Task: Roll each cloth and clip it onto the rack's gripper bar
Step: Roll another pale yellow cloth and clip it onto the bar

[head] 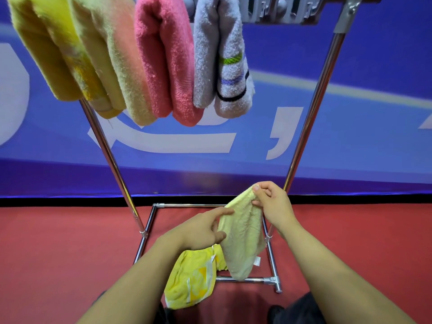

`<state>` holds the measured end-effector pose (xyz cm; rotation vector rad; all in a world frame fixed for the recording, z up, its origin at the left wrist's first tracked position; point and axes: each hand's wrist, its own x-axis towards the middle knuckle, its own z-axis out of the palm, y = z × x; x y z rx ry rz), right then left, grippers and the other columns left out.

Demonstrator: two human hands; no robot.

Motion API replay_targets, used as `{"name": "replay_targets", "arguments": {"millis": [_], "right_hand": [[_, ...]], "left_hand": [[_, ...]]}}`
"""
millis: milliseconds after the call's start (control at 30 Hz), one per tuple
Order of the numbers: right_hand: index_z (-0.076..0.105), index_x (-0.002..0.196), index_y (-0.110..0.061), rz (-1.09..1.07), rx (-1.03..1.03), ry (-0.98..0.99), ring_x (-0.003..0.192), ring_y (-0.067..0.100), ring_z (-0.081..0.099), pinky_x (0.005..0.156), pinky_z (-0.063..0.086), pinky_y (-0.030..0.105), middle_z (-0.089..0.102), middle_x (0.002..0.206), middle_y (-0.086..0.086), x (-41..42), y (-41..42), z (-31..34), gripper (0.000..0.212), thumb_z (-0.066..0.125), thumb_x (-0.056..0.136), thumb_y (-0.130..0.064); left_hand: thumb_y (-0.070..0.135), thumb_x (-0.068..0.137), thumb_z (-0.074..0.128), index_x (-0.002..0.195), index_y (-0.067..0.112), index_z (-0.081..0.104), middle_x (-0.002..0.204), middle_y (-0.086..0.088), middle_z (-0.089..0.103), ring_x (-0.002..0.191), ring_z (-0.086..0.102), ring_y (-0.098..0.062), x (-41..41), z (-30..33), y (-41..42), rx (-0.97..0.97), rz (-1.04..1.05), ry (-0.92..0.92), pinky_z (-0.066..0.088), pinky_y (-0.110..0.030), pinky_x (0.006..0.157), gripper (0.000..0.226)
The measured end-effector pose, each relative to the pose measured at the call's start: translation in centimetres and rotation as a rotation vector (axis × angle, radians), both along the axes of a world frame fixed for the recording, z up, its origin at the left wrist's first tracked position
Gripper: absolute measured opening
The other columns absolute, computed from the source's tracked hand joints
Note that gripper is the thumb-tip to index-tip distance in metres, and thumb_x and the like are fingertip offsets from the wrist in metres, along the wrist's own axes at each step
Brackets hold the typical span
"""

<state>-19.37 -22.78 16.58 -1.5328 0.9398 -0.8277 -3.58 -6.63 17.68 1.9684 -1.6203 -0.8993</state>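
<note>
- Pinching the pale yellow cloth (243, 237) at its side edge, my left hand (203, 229) holds it between thumb and fingers, above the red floor (58, 253).
- My right hand (272, 202) grips the same cloth's top corner, so it hangs down.
- Below lies a bright yellow cloth (191, 279) over the rack (311, 127) base.
- Overhead, rolled cloths (163, 61) hang from the gripper bar (280, 10).

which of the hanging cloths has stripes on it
The grey cloth, last on the right of the row. It has green, purple and black stripes; the yellow, peach and pink cloths beside it are plain.
</note>
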Motion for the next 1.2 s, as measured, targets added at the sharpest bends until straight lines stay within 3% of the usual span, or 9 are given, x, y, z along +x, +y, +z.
{"name": "replay_targets", "arguments": {"millis": [200,267,433,567,700,833,967,1033,1200], "right_hand": [[0.069,0.103,0.000,0.130,0.029,-0.010,0.079,0.015,0.065,0.067,0.057,0.016,0.062,0.086,0.002,0.2,1.2,0.7,0.015,0.065,0.098,-0.012],[0.070,0.102,0.001,0.224,0.071,-0.004,0.079,0.014,0.062,0.069,0.059,0.019,0.060,0.084,0.005,0.5,1.7,0.5,0.013,0.066,0.096,-0.010],[0.068,0.096,-0.003,0.416,0.151,-0.014,0.075,0.006,0.066,0.074,0.060,0.022,0.067,0.087,0.007,0.9,2.9,0.2,0.003,0.066,0.094,-0.002],[0.068,0.096,-0.005,0.513,0.142,0.009,0.076,0.007,0.069,0.076,0.059,0.022,0.069,0.088,0.009,1.2,3.7,0.3,0.008,0.065,0.094,0.001],[0.071,0.091,-0.011,0.542,0.115,0.045,0.073,0.015,0.068,0.078,0.059,0.027,0.071,0.074,0.004,1.3,4.3,0.3,0.011,0.069,0.091,0.000],[0.074,0.090,-0.010,0.528,0.080,0.057,0.075,0.020,0.068,0.084,0.059,0.038,0.073,0.076,0.007,1.3,4.3,0.3,0.008,0.075,0.087,-0.002],[0.077,0.087,-0.016,0.523,0.029,0.078,0.077,0.015,0.068,0.083,0.058,0.036,0.075,0.077,0.001,1.3,4.7,0.3,0.012,0.078,0.085,-0.004],[0.079,0.087,-0.019,0.512,-0.013,0.097,0.079,0.010,0.069,0.081,0.058,0.028,0.076,0.080,-0.002,1.1,4.7,0.5,0.013,0.079,0.084,-0.006],[0.079,0.095,-0.013,0.475,-0.081,0.121,0.085,0.010,0.072,0.081,0.056,0.024,0.074,0.092,0.000,1.1,4.7,0.7,0.024,0.090,0.073,-0.013]], "left_hand": [[0.011,0.094,0.066,0.145,0.017,0.045,0.063,0.005,0.060,0.051,0.060,-0.010,0.6,-0.7,-0.6,-0.046,0.229,0.259,0.049,-0.033,0.064,0.056],[0.012,0.095,0.068,0.144,0.013,0.044,0.067,-0.001,0.062,0.052,0.061,-0.008,0.6,-0.5,-0.7,-0.051,0.275,0.295,0.047,-0.030,0.064,0.055],[0.008,0.096,0.067,0.141,0.005,0.042,0.070,-0.009,0.064,0.048,0.058,-0.001,0.5,0.2,-0.3,-0.061,0.331,0.385,0.038,-0.013,0.046,0.052],[0.001,0.096,0.064,0.134,0.002,0.047,0.070,-0.011,0.061,0.046,0.057,-0.001,0.4,0.6,-0.1,-0.067,0.347,0.414,0.038,-0.011,0.045,0.042],[0.002,0.094,0.066,0.126,-0.002,0.051,0.072,-0.016,0.061,0.053,0.057,-0.012,0.6,0.6,0.1,-0.056,0.347,0.413,0.042,-0.016,0.050,0.036],[0.002,0.092,0.068,0.130,-0.003,0.048,0.067,-0.009,0.059,0.047,0.054,-0.004,0.4,0.8,0.2,-0.040,0.355,0.436,0.038,-0.013,0.045,0.043],[0.011,0.089,0.068,0.132,0.005,0.048,0.070,-0.006,0.064,0.058,0.059,-0.010,0.2,1.3,0.5,-0.024,0.358,0.469,0.038,-0.017,0.048,0.048],[0.018,0.079,0.056,0.126,0.001,0.053,0.076,-0.006,0.072,0.068,0.064,-0.016,0.4,1.4,0.6,-0.019,0.350,0.485,0.036,-0.025,0.052,0.050],[0.007,0.084,0.044,0.112,-0.001,0.057,0.091,-0.024,0.072,0.077,0.074,-0.021,0.7,1.3,0.6,-0.066,0.425,0.747,0.041,-0.026,0.053,0.032]]}}
